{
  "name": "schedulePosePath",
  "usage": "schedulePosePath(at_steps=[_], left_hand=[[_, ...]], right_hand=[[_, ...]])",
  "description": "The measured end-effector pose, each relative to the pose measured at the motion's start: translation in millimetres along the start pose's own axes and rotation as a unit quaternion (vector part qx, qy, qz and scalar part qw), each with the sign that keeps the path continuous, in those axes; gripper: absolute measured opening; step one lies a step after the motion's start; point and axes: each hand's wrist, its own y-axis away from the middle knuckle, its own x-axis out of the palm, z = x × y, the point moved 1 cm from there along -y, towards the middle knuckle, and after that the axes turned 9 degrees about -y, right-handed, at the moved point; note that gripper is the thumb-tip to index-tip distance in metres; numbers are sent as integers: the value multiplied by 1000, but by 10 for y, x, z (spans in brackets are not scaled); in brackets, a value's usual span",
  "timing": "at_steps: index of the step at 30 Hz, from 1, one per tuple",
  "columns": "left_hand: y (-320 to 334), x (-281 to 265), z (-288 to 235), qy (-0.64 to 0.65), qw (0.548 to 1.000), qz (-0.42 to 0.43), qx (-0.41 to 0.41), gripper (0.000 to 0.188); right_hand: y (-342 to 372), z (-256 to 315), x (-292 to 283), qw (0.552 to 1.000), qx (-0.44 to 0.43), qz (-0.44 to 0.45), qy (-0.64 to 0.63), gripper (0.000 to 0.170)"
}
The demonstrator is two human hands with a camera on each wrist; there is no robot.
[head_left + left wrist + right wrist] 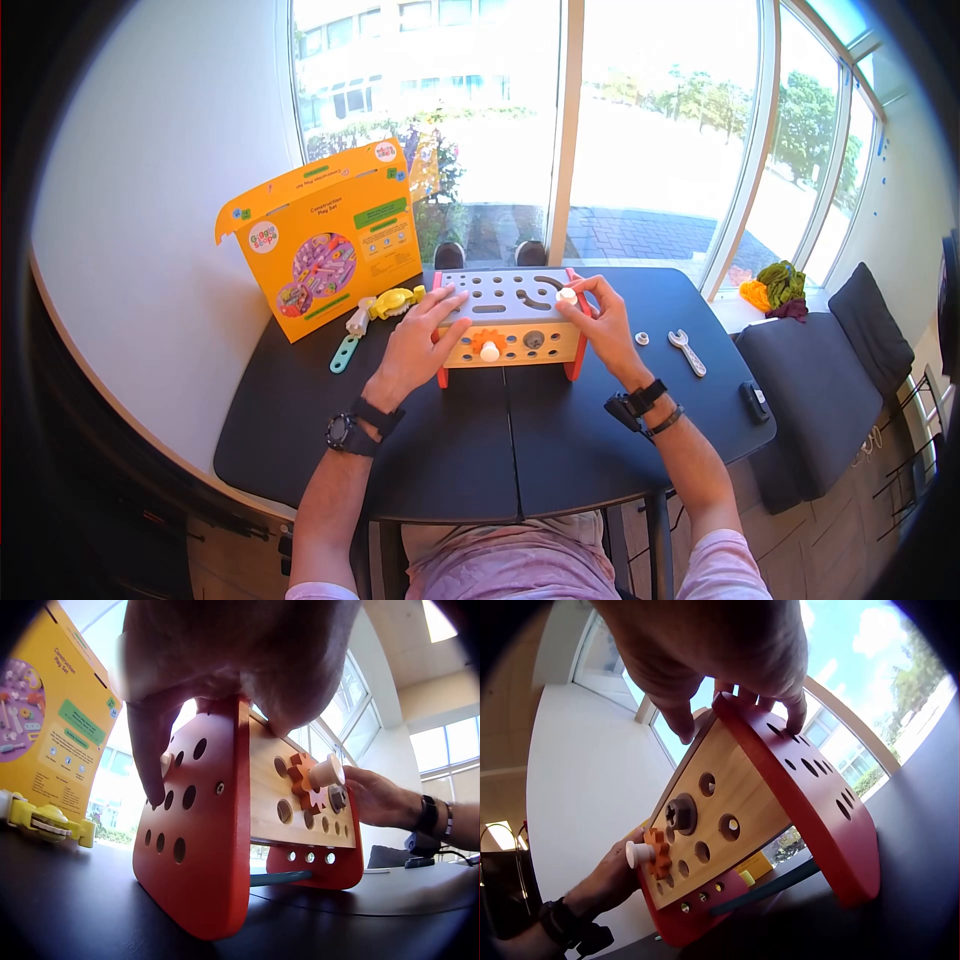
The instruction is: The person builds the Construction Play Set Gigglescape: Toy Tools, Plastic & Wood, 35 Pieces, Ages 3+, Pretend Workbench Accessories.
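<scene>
A toy workbench [465, 357] with a grey perforated top, wooden front and red sides stands on the table. My left hand [410, 345] grips its left end, with a finger down the red side panel [202, 847] in the left wrist view. At the top right corner, my right hand [600, 318] pinches a cream peg [567, 296] between thumb and index finger. Its other fingers rest over the right red side [810, 780]. An orange gear [302, 782] sits on the front, a cream bolt [328, 772] through it. Beside it is a grey cross-slotted screw [681, 814].
Left of the bench lie a teal-handled tool [345, 352] and a yellow toy piece [393, 301], before an orange box [345, 215]. On the right are a small white nut [642, 338], a toy wrench [687, 353] and a black device [754, 401]. Windows stand behind the black table [440, 460].
</scene>
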Motion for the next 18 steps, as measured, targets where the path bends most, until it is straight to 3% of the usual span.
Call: schedulePosePath(at_steps=[18], left_hand=[[19,4,-22,-3,1000,-1,-7,45]], right_hand=[[30,-9,37,1000,-9,-18,13,39]])
